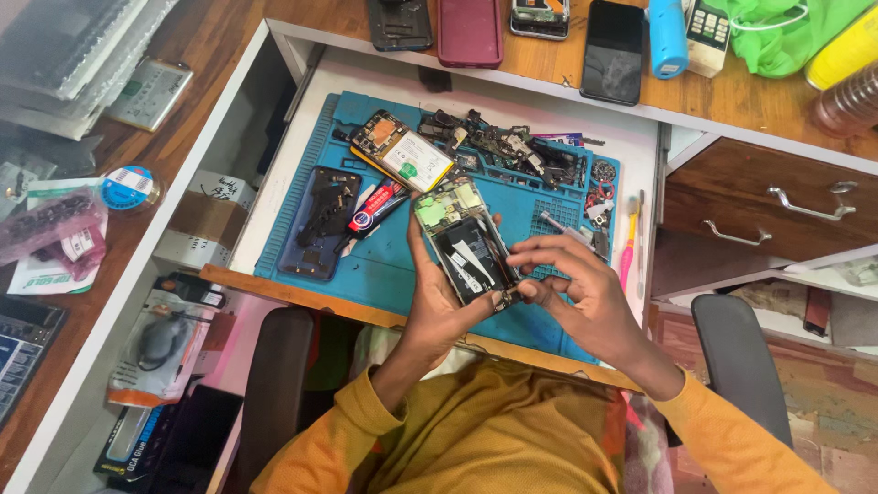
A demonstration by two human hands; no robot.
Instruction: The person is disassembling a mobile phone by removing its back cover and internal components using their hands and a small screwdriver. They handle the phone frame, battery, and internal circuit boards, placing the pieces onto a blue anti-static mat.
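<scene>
holding opened phone (462, 241), green board and black innards bared, both hands gripping

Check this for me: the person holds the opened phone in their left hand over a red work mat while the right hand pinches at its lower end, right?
Not quite. The work mat is blue, not red, as the head view shows. The rest holds: the left hand holds the opened phone over it, and the right hand pinches at its lower end.

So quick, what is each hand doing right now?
Left hand: closed around the opened phone, holding it above the blue mat.
Right hand: fingertips pinched at the phone's lower edge; whether they grip anything cannot be told.
</scene>
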